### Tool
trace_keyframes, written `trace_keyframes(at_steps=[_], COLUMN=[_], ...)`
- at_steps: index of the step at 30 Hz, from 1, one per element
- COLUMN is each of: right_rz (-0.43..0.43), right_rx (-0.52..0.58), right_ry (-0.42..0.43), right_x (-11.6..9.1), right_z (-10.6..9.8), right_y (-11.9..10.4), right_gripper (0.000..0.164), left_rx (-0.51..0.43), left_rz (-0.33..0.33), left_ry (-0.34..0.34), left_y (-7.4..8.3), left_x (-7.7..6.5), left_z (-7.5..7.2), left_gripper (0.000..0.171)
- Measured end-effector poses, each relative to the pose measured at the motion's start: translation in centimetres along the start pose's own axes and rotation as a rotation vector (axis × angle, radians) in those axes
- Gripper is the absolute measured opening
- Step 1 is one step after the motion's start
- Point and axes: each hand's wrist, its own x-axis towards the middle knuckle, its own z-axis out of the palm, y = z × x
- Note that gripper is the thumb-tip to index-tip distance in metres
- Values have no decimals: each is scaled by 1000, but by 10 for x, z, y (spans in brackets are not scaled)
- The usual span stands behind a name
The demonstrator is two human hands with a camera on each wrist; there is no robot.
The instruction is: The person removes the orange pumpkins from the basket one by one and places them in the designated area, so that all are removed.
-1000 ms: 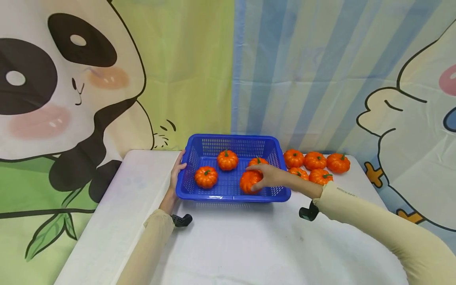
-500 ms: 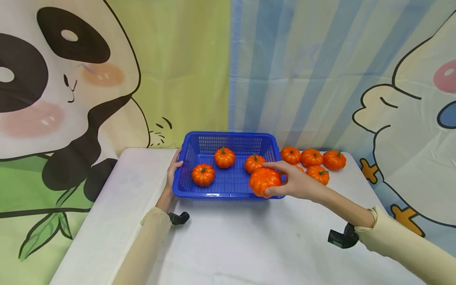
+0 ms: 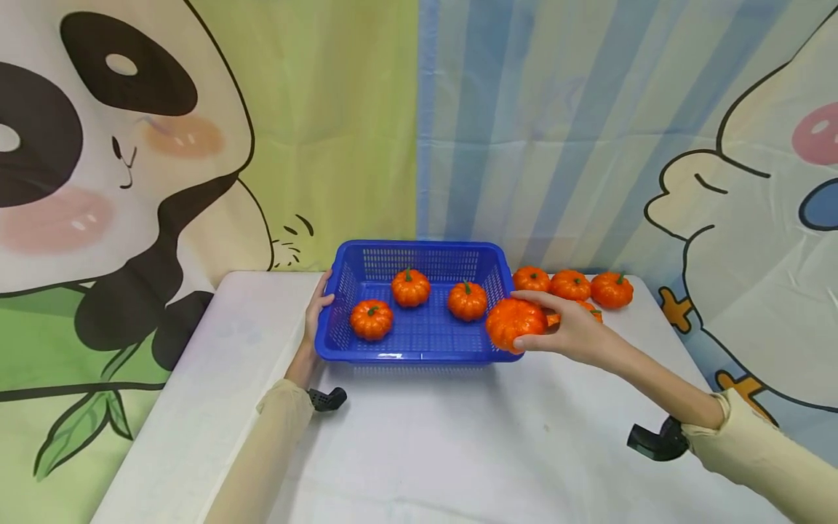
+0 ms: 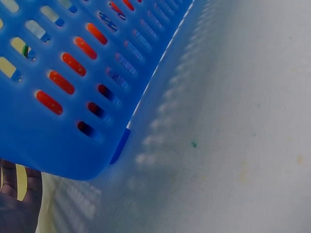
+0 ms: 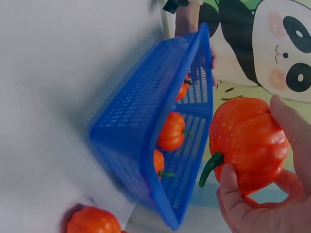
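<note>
My right hand (image 3: 576,331) grips a small orange pumpkin (image 3: 513,324) between thumb and fingers, over the right rim of the blue plastic basket (image 3: 419,356). In the right wrist view the held pumpkin (image 5: 250,143) is tilted, its green stem (image 5: 211,168) pointing down to the left. Three more pumpkins lie inside the basket: one at left (image 3: 372,320), one at the back (image 3: 410,287) and one at right (image 3: 468,300). Against the basket's left side rests my left hand (image 3: 316,313), its fingers looking fairly straight; the left wrist view shows only part of that hand (image 4: 19,199).
Right of the basket, a back row of pumpkins (image 3: 571,284) stands on the white table (image 3: 419,437). Others in front are partly hidden by my right hand. A printed curtain (image 3: 353,131) hangs behind the table. Each wrist wears a black camera (image 3: 657,440).
My right hand has lifted the pumpkin from the basket's right part and carried it rightward to the rim. My left hand stays at the basket's left side; the view has shifted slightly.
</note>
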Motion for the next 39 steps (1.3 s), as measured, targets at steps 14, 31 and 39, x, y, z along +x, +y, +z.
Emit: trace_keyframes(at_steps=[14, 31, 39], right_rz=[64, 91, 151], right_rx=[-87, 39, 18], right_ry=[95, 99, 103], right_x=[-1, -1, 0], right_z=[-18, -38, -53], right_y=[38, 83, 122], right_gripper=[74, 64, 66], left_rx=[-8, 40, 20], left_rz=[-15, -23, -7], left_ry=[4, 19, 12], left_y=[2, 3, 1], left_x=[1, 0, -2], left_z=[0, 2, 1], left_gripper=[61, 61, 60])
